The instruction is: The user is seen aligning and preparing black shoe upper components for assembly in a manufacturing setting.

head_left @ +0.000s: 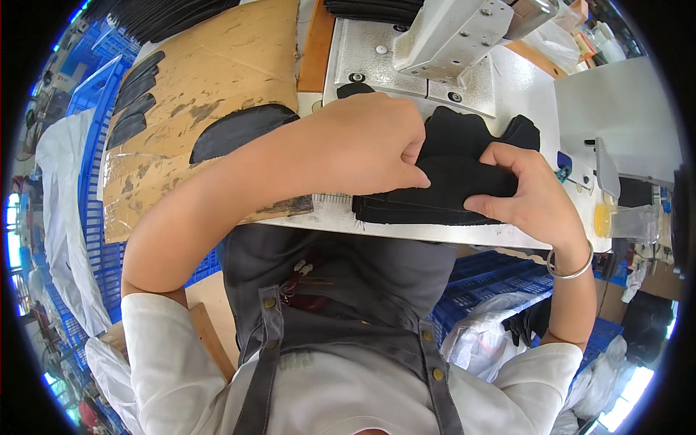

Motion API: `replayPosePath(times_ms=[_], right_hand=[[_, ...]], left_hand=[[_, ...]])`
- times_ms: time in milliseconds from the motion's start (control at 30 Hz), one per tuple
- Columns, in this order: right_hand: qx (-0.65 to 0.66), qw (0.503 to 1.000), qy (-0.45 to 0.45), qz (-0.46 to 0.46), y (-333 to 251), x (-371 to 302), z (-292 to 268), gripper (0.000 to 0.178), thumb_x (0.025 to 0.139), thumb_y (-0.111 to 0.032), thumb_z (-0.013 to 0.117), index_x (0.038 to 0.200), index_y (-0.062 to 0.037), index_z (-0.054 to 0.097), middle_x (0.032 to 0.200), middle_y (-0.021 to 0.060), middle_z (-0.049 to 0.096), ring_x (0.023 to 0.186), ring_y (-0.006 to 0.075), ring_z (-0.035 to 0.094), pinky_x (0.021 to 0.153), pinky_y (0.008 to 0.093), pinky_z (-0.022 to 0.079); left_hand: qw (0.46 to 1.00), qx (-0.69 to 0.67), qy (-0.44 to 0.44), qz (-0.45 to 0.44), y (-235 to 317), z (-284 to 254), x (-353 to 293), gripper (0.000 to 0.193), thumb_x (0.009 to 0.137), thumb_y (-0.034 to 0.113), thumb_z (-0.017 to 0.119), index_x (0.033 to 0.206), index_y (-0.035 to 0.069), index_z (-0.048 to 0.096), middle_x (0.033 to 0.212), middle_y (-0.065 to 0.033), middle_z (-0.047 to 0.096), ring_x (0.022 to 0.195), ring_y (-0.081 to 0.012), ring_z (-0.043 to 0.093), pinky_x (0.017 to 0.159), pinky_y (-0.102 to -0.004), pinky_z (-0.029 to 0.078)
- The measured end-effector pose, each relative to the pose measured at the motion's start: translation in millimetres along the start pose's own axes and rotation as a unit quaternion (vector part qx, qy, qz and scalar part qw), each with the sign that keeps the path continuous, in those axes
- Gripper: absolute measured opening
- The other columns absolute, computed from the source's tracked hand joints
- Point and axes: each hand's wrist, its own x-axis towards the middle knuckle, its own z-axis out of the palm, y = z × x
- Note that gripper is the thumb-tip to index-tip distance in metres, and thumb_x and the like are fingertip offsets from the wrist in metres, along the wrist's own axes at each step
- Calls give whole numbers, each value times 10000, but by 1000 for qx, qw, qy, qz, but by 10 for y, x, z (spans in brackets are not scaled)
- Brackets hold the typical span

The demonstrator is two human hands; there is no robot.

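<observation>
Both hands pinch one black fabric piece (457, 177) over a stack of similar cut pieces (413, 206) at the sewing table's edge (435, 233). Left hand (370, 145) fingers closed on its top edge; right hand (525, 192) thumb and fingers clamp the right side, probably to keep layers aligned near the sewing machine (442, 40)

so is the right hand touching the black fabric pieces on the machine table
Touching. The head view shows the right hand with its thumb and fingers pressed around the black fabric pieces; the left hand pinches them too.
</observation>
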Motion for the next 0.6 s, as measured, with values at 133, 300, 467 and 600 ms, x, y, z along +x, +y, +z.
replayPosePath(times_ms=[133,300,467,600], right_hand=[[3,1000,-14,23,13,17,-3,335,661,-145,774,843,54,574,684,189,570,592,282,514,605,335,440],[-22,1000,1,-18,28,2,-27,345,662,-159,770,858,60,590,690,224,582,625,372,561,612,365,458],[-88,995,39,-32,42,-21,26,387,667,-222,756,891,64,623,756,274,606,762,403,627,694,408,493],[-95,994,49,-20,161,-89,-32,360,711,-225,766,822,39,547,612,147,523,534,242,525,533,348,425]], left_hand=[[998,14,38,39,-27,49,-19,296,794,258,716,699,-2,612,549,-97,566,499,-215,560,492,-317,418],[997,51,47,42,102,63,-150,271,785,266,722,820,32,589,648,-88,583,600,-242,580,550,-346,431],[956,251,136,64,225,10,-176,598,694,363,732,1195,133,501,1214,-119,502,1103,-311,493,871,-399,423],[943,236,84,219,227,186,-3,862,740,482,646,1415,45,337,1480,-148,299,1370,-329,280,1111,-434,247]])
